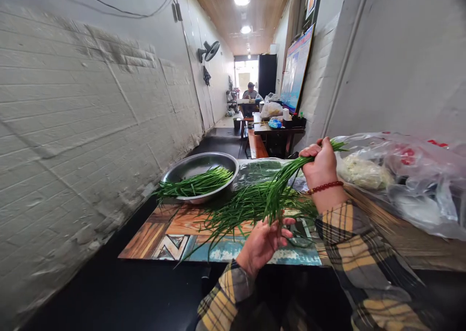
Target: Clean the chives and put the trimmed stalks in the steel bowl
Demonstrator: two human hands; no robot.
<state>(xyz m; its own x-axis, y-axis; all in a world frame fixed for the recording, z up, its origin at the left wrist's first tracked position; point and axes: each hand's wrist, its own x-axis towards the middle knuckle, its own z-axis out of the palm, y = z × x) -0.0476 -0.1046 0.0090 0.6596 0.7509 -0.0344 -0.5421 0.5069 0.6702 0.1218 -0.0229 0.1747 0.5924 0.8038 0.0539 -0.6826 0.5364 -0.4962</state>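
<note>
My right hand [321, 162], with a red bead bracelet at its wrist, is closed round a bunch of garlic chives [286, 175]. The bunch is raised, and its leaves droop down to the left. Under the drooping leaf tips is my left hand [266, 241], palm up with fingers apart, close to the leaves. A loose heap of garlic chives [236, 207] lies on the patterned tabletop [160, 231] beyond my left hand. More garlic chives [204, 181] rest in a wide metal basin [182, 166] at the back left, some hanging over its rim.
Clear plastic bags [418, 195] stand on the right of the table, one with a pale vegetable inside. A plastic sheet [258, 171] lies behind the heap. A brick wall [80, 127] runs along the left. Farther back are tables, a bench [257, 144] and a seated person [250, 92].
</note>
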